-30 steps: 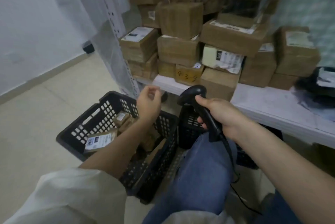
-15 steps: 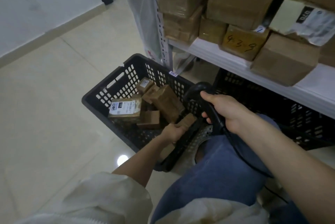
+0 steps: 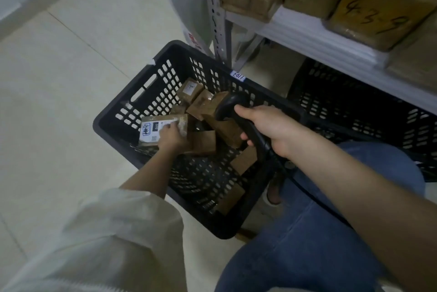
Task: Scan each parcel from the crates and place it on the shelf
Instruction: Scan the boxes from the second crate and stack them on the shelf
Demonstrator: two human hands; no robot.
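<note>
A black perforated crate (image 3: 132, 107) stands on the floor and holds several brown taped parcels. My left hand (image 3: 171, 136) reaches down into it and grips a parcel with a white printed label (image 3: 151, 129) at the crate's left side. My right hand (image 3: 269, 129) holds a black barcode scanner (image 3: 233, 105) over the crate's right rim, its head pointing down toward the parcels; its cable runs back across my knee. The white shelf (image 3: 319, 41) at the upper right carries stacked brown parcels, one marked 4-3-9 (image 3: 378, 15).
A second black crate (image 3: 359, 112) sits under the shelf to the right. The shelf's perforated metal upright (image 3: 216, 15) rises just behind the first crate. Pale tiled floor (image 3: 59, 79) spreads to the left. My jeans-clad knee (image 3: 331, 220) is at the bottom right.
My left hand dropped from shelf height into the crate, then moved left from a small parcel onto the labelled one. The view tilted down toward the crate. The scanner hand stayed about level.
</note>
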